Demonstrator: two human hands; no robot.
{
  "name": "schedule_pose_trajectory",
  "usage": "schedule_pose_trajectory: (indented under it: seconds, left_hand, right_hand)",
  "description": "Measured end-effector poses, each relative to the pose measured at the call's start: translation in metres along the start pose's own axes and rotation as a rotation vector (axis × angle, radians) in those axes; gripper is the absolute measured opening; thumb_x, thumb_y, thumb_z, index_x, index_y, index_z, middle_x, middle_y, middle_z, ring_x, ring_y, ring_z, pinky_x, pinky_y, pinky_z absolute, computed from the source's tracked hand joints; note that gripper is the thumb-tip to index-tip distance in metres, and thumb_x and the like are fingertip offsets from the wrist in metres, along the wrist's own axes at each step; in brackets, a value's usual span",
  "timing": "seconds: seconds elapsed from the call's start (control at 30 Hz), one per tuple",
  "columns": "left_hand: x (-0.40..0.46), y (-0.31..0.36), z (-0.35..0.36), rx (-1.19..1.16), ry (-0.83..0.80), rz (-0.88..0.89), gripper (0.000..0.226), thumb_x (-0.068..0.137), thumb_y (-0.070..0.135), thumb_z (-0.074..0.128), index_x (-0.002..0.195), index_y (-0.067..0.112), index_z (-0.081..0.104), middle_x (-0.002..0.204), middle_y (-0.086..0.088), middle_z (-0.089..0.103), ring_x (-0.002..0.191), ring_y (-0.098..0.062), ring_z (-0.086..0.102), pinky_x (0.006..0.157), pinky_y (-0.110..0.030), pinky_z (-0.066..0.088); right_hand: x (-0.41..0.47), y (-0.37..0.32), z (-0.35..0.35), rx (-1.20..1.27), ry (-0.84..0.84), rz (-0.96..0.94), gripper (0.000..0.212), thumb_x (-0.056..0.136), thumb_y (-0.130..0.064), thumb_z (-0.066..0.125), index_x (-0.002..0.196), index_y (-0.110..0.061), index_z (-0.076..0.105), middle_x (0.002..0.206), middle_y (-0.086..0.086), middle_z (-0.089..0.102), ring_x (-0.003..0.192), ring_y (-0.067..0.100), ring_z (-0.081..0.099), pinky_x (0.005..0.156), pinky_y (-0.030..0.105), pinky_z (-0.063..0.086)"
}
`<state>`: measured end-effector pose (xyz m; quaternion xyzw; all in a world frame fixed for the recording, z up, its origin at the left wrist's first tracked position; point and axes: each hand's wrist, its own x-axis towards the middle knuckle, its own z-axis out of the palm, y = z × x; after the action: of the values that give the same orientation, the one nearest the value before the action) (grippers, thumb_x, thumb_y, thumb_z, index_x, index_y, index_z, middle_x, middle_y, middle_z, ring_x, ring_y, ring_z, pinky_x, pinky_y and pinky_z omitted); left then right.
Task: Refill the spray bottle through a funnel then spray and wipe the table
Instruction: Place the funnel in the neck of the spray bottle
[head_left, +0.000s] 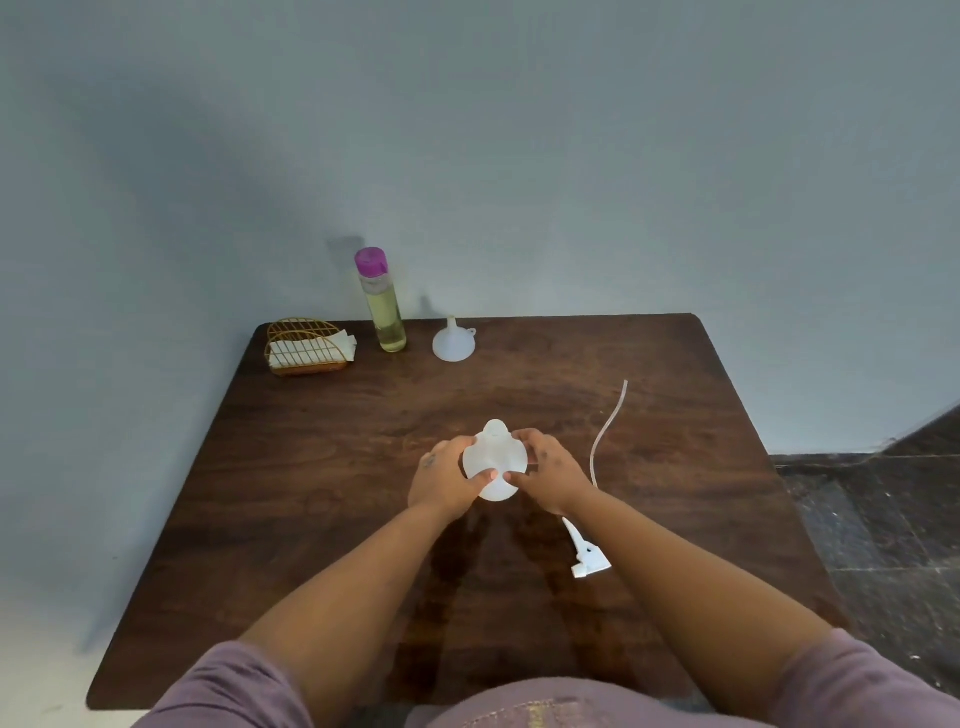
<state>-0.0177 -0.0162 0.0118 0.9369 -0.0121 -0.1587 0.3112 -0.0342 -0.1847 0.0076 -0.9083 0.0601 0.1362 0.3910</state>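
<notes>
A white translucent spray bottle body (493, 457) stands upright in the middle of the dark wooden table (322, 467), its neck uncapped. My left hand (447, 480) grips its left side and my right hand (545, 470) grips its right side. The white spray head (587, 556) with its long thin dip tube (605, 431) lies on the table to the right of my right forearm. A white funnel (451, 343) rests mouth down near the far edge. Beside it stands a tall clear refill bottle (385, 312) of yellowish liquid with a purple cap.
A gold wire holder with white napkins (306, 349) sits at the far left corner. A grey wall runs right behind the table. Dark stone floor (883, 519) lies off the table's right edge.
</notes>
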Motion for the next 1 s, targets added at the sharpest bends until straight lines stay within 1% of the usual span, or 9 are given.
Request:
schedule_pose_trajectory:
  seconds: [0.33,0.47,0.57,0.67,0.73,0.83,0.87,0.93,1.0]
  left_hand:
    - [0.003,-0.003,0.001,-0.043,0.029,-0.046,0.063,0.079,0.051,0.072,0.134,0.030,0.050,0.142,0.000,0.047,0.127,-0.022,0.047,0.101,-0.042,0.045]
    - [0.002,-0.005,-0.002,-0.077,0.002,-0.055,0.082,0.070,0.053,0.079,0.140,0.031,0.043,0.147,0.000,0.042,0.128,-0.023,0.047,0.103,-0.046,0.047]
    - [0.005,-0.008,-0.014,-0.127,-0.089,-0.061,0.100,0.064,0.056,0.082,0.147,0.035,0.032,0.156,0.000,0.032,0.137,-0.026,0.040,0.107,-0.052,0.042]
    - [0.003,-0.017,-0.022,-0.121,-0.161,-0.082,0.109,0.058,0.061,0.083,0.149,0.036,0.027,0.158,0.001,0.028,0.141,-0.025,0.035,0.110,-0.052,0.038]
    - [0.004,-0.016,-0.029,-0.155,-0.162,-0.071,0.103,0.064,0.060,0.080,0.149,0.032,0.029,0.154,0.001,0.035,0.138,-0.023,0.039,0.109,-0.044,0.040]
    - [0.013,-0.006,-0.051,-0.232,-0.057,-0.080,0.073,0.087,0.061,0.056,0.147,0.024,0.037,0.145,-0.003,0.047,0.130,-0.021,0.047,0.102,-0.037,0.041]
    - [0.048,-0.016,-0.068,-0.230,-0.023,-0.124,0.066,0.091,0.059,0.049,0.146,0.023,0.040,0.142,-0.004,0.050,0.128,-0.021,0.049,0.101,-0.036,0.041]
    - [0.083,-0.029,-0.083,-0.200,0.013,-0.177,0.058,0.096,0.052,0.046,0.144,0.020,0.042,0.139,-0.004,0.053,0.126,-0.020,0.051,0.102,-0.035,0.042]
    - [0.087,-0.030,-0.085,-0.180,0.009,-0.171,0.054,0.097,0.047,0.048,0.143,0.019,0.042,0.140,-0.003,0.054,0.127,-0.019,0.051,0.105,-0.036,0.042]
  right_hand:
    - [0.004,0.007,-0.003,-0.009,-0.028,-0.022,0.058,0.085,-0.029,0.070,0.135,-0.025,0.040,0.137,0.003,0.046,0.119,0.022,0.052,0.103,0.036,0.046]
    - [0.003,0.010,-0.006,-0.007,-0.029,-0.039,0.057,0.082,-0.017,0.070,0.131,-0.025,0.042,0.135,0.001,0.046,0.116,0.018,0.050,0.101,0.032,0.046]
    - [0.009,0.008,-0.018,0.016,0.033,-0.041,0.053,0.080,-0.003,0.065,0.127,-0.022,0.047,0.131,0.001,0.048,0.114,0.015,0.048,0.097,0.027,0.045]
    - [0.015,0.009,-0.026,0.062,0.112,0.008,0.049,0.081,0.000,0.060,0.123,-0.024,0.050,0.128,0.002,0.050,0.113,0.015,0.050,0.095,0.027,0.047]
    - [0.022,0.008,-0.036,0.099,0.164,0.044,0.044,0.084,-0.001,0.057,0.122,-0.023,0.052,0.126,0.001,0.052,0.110,0.015,0.052,0.094,0.027,0.047]
    - [0.035,-0.005,-0.054,0.114,0.206,0.033,0.036,0.085,-0.001,0.054,0.116,-0.021,0.057,0.120,0.001,0.055,0.103,0.015,0.054,0.089,0.025,0.047]
    - [0.074,-0.019,-0.049,0.139,0.208,0.062,0.034,0.086,-0.001,0.053,0.114,-0.020,0.058,0.118,0.000,0.057,0.102,0.015,0.054,0.085,0.025,0.048]
    - [0.110,-0.037,-0.043,0.168,0.175,0.121,0.032,0.088,-0.002,0.053,0.113,-0.020,0.059,0.115,-0.001,0.058,0.100,0.015,0.055,0.079,0.023,0.047]
    - [0.113,-0.043,-0.043,0.161,0.173,0.120,0.030,0.089,-0.005,0.053,0.115,-0.019,0.059,0.114,0.000,0.059,0.100,0.014,0.054,0.082,0.023,0.045]
